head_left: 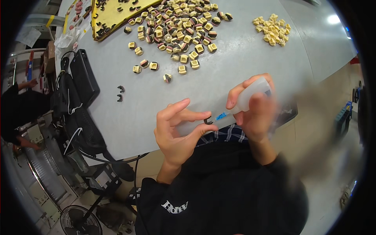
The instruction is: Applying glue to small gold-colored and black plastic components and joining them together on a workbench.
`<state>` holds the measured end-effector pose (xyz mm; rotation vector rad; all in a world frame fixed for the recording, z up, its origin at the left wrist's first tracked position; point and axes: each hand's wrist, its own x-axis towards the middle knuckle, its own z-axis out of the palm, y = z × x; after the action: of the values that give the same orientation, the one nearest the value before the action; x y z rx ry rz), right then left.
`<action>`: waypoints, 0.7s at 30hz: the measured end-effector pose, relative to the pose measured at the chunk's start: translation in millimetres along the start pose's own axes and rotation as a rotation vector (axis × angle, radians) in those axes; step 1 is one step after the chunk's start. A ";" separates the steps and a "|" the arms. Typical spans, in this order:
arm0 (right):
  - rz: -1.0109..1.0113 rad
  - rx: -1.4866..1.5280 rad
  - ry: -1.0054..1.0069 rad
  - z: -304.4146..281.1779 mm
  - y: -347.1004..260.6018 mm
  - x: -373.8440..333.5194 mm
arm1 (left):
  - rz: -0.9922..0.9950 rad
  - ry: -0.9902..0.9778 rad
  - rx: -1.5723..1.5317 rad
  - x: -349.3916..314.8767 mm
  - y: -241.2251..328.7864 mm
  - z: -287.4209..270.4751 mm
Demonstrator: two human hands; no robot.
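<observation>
Fingers (pixel 204 115) of the left hand (pixel 174 136) pinch a small dark curved piece (pixel 206 121) near the front edge of the worktop (pixel 129 129); those of the right hand (pixel 256 122) grip a translucent bottle (pixel 249 94), its blue tip (pixel 221 116) close beside the piece. Beyond, cream-and-dark blocks (pixel 187 39) lie clustered.

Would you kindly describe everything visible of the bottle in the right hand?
The bottle is translucent whitish and looks like plastic, with a narrow blue tip. The right hand grips it at a slant, tip toward the dark curved piece held by the left hand; contact there is unclear.
</observation>
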<state>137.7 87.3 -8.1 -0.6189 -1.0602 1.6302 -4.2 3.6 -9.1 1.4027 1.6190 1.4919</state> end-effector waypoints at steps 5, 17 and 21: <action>0.004 -0.002 -0.001 -0.6 0.4 0.4 | -0.043 0.008 -0.007 0.2 2.0 0.2; 0.001 0.002 0.011 -1.2 -0.6 1.8 | 0.000 0.011 -0.010 2.1 -0.1 1.0; -0.010 0.003 0.016 -2.1 -0.7 1.5 | -0.004 0.005 -0.005 1.5 1.2 0.3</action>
<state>139.3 89.4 -8.3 -0.6224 -1.0471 1.6155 -4.0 4.8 -7.7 1.3939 1.6193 1.4973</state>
